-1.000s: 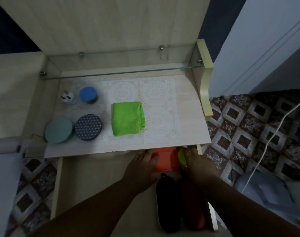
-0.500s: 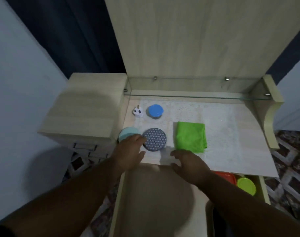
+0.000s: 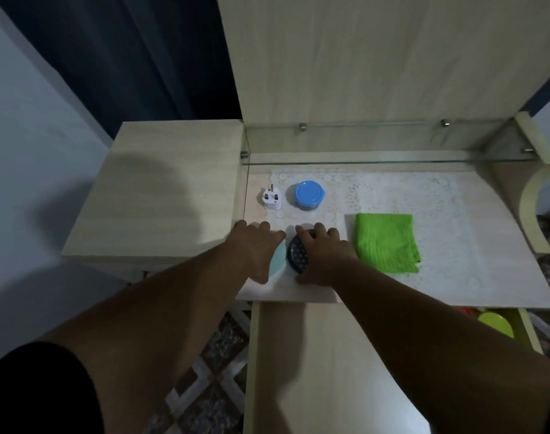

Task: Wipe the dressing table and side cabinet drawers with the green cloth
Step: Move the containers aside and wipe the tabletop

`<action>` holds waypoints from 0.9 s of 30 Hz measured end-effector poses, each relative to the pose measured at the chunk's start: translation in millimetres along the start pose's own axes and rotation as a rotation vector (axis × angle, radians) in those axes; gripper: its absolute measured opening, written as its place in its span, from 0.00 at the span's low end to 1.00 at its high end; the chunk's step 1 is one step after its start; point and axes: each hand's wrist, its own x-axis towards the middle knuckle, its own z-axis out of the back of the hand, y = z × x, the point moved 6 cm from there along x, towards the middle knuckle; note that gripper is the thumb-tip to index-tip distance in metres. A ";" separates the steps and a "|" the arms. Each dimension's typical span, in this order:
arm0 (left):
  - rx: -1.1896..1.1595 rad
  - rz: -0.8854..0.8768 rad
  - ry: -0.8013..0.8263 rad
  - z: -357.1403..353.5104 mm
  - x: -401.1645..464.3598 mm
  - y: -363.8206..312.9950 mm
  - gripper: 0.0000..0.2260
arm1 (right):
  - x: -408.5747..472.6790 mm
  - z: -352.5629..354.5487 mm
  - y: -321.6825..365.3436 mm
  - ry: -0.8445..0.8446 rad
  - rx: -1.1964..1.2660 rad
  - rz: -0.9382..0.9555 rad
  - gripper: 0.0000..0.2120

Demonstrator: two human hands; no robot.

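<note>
A: Head view: where's the green cloth (image 3: pixel 386 242)?
B: Flat on the dressing table (image 3: pixel 474 233), just right of the right hand (image 3: pixel 322 255), long axis front-to-back.
A: Hands?
B: Right grasping dark tin (image 3: pixel 297 255), left hand (image 3: pixel 256 250) relaxed over teal lid (image 3: pixel 277 261). Right is nearer.

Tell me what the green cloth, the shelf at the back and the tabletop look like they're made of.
Green cloth: looks like soft microfibre or terry, going by its fuzzy, matte, folded surface. Shelf: clear glass, see-through with a greenish edge, on metal pegs. Dressing table top: pale wood-grain laminate or veneer, probably, smooth and matte; which one is unclear.
</note>
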 end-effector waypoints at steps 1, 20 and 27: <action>-0.007 0.005 -0.006 0.8 -0.3 -0.3 0.41 | 1.2 -0.4 0.2 -0.003 -0.013 0.000 0.54; -0.231 -0.167 -0.112 -57.7 -117.0 -109.7 0.45 | -151.1 -92.8 1.8 0.081 0.061 0.325 0.50; -0.271 -0.247 0.170 -147.2 -146.2 -181.6 0.52 | -197.7 -194.6 3.5 0.364 0.104 0.182 0.50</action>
